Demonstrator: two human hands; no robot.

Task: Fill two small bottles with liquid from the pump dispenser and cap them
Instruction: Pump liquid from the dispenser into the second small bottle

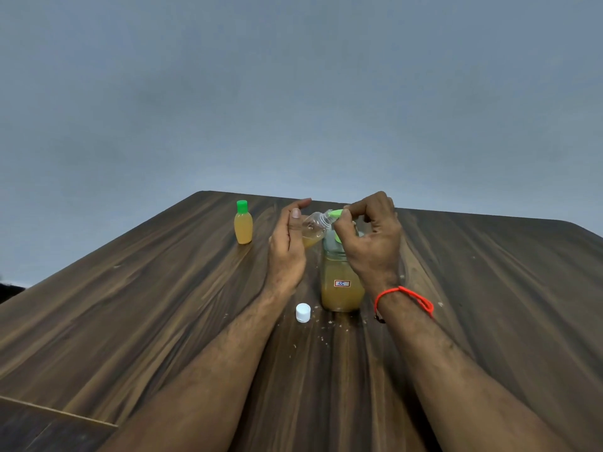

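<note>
White cap [303, 312]: nearest to us on the wooden table [163, 305], loose, just beside the dispenser's base; we judge it light and smooth, best pinched at its sides when we cap the second bottle.
Pump dispenser [342, 285]: upright, well filled with amber liquid, a small label on its front; we judge it heavy enough to stand steady under a press.
Right hand [372, 238]: fingers curled over the green pump head [337, 214], thumb and forefinger gripping its nozzle end.
Small bottle [315, 226]: clear thin plastic, tilted, mouth touching the nozzle, a little amber liquid at its low end. We judge it light, squashy and slick if wet, so we hold the body and leave the neck free.
Left hand [287, 243]: fingers nearly straight, cupped round the bottle's far side, thumb on its near side.
Filled bottle [243, 225]: farthest off, upright, green cap on, well apart to the left.
</note>
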